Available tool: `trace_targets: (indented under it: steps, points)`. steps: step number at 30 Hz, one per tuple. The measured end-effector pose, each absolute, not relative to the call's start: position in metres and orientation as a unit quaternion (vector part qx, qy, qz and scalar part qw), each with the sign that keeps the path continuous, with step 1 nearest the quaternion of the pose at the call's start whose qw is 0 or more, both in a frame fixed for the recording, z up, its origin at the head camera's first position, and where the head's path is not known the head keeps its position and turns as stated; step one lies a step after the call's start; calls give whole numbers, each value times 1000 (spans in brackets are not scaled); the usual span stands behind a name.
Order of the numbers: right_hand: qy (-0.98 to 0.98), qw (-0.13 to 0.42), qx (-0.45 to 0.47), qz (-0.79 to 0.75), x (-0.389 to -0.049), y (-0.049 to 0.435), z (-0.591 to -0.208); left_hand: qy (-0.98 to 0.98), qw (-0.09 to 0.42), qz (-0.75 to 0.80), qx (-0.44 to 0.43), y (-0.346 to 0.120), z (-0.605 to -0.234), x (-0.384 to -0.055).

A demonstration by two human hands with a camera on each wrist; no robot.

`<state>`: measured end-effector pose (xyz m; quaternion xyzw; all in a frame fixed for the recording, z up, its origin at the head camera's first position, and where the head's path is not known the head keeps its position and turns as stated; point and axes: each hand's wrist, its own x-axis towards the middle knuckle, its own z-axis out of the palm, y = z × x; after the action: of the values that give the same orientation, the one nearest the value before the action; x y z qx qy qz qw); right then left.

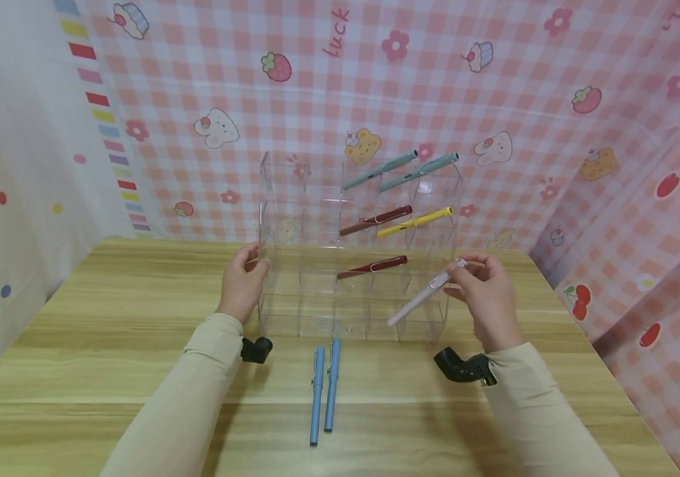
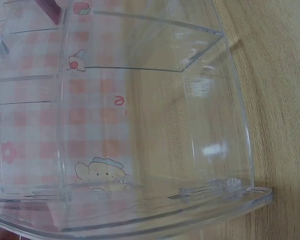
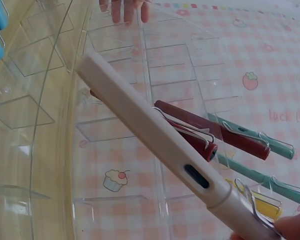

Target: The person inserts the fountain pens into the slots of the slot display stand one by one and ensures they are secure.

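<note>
On the table (image 1: 107, 344), the clear rack (image 1: 316, 317) stands upright between the two hands, with the left hand (image 1: 243, 281) up against its left side (can't tell if those fingers really grip it or just rest there) and the right hand (image 1: 486, 298) just off its lower right, so the right is way nearer to the pink pen (image 1: 420, 299). That pen's pinched between the right thumb and fingers by the end with the clip (image 1: 439, 281), long axis slanting down and left from the fingertips, free end toward the rack's lower right; can't tell if it's touching.
</note>
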<state>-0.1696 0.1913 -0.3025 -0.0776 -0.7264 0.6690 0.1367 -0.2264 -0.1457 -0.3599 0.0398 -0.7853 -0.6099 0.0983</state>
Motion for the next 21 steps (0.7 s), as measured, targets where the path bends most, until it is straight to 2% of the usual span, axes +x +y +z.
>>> trace_targets:
  steps: [12, 21]
  points:
    - [-642, 241, -90, 722, -175, 192, -296, -783, 98, -613, 39, -146, -360, -225]
    - [-617, 271, -104, 731, -178, 192, -291, -785, 93, -611, 40, -147, -360, -226]
